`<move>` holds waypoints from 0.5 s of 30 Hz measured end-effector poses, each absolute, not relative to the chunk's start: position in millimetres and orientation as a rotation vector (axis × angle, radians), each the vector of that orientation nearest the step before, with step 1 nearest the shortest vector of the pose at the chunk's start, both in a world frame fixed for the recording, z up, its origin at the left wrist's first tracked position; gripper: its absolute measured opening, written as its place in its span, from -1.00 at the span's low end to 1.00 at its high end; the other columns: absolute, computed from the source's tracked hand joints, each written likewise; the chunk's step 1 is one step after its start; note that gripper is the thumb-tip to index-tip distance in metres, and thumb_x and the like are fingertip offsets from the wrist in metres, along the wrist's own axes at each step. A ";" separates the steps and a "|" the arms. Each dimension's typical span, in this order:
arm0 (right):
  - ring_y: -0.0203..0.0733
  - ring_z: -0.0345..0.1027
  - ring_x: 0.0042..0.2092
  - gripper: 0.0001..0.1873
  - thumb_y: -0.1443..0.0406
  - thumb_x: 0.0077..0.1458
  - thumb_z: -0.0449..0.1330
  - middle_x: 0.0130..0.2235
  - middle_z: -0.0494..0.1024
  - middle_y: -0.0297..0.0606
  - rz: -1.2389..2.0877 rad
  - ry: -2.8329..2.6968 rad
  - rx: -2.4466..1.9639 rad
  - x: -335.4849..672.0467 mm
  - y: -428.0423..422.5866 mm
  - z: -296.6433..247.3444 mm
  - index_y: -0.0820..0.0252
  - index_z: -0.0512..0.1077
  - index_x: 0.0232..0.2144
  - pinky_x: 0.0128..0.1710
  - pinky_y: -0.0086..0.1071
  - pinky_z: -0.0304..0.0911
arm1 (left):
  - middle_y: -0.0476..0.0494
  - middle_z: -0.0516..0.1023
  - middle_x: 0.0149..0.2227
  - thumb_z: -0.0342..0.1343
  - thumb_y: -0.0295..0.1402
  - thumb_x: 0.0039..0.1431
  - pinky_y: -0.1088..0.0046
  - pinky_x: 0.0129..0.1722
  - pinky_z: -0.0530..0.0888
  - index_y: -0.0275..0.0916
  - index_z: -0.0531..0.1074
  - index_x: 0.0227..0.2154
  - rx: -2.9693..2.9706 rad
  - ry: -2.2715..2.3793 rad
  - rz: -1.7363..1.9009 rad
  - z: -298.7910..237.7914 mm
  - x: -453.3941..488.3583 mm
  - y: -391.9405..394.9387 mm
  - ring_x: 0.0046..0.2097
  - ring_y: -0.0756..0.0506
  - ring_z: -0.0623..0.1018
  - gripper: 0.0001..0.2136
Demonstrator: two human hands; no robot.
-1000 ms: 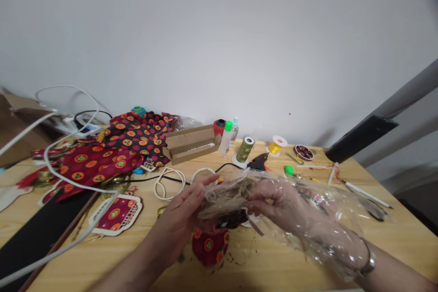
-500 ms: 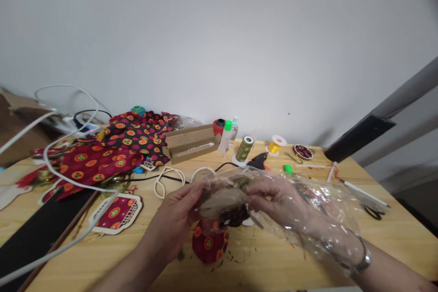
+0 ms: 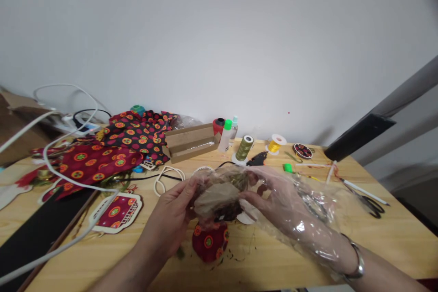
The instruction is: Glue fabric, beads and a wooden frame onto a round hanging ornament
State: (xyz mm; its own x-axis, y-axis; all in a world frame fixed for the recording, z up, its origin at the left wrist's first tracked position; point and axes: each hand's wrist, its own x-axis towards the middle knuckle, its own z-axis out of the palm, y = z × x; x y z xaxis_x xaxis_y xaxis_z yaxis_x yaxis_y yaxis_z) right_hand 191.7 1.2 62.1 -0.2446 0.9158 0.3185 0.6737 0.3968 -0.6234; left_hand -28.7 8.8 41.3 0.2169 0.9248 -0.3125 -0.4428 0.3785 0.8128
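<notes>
Both hands have shifted slightly left. The right hand [image 3: 270,198], inside the clear bag [image 3: 320,212], pinches the dried bundle [image 3: 217,194]; the left hand [image 3: 173,219] clasps its 9 o'clock side with curled fingers, probably to steady it.

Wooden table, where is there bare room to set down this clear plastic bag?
Bare wood shows at the wooden table's right corner, below the black-handled scissors, and front left between the white cable and the left hand. Crowded: red patterned fabric pile, thread spools along the back.
</notes>
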 end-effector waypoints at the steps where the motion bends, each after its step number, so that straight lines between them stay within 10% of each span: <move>1: -0.11 0.37 -0.18 -0.58 0.10 0.08 0.22 -0.16 0.51 -0.24 0.481 -2.004 -1.340 191.5 1.5 62.0 -0.04 0.37 0.00 -0.11 -0.17 0.28 | -0.13 0.63 -0.30 0.21 -0.19 0.03 0.47 -0.38 0.45 -0.27 0.57 -0.29 0.647 0.916 1.051 40.7 -28.8 9.3 -0.37 -0.07 0.54 -0.74; 15: -0.10 0.38 -0.06 -0.48 0.25 0.01 0.29 -0.02 0.48 -0.22 1.326 -1.874 -1.195 173.8 2.2 76.8 0.08 0.34 0.05 -0.12 -0.27 0.32 | -0.06 0.66 -0.34 0.20 -0.21 0.05 0.47 -0.38 0.43 -0.20 0.56 -0.20 0.661 0.922 1.063 41.3 -22.4 7.8 -0.37 -0.10 0.57 -0.72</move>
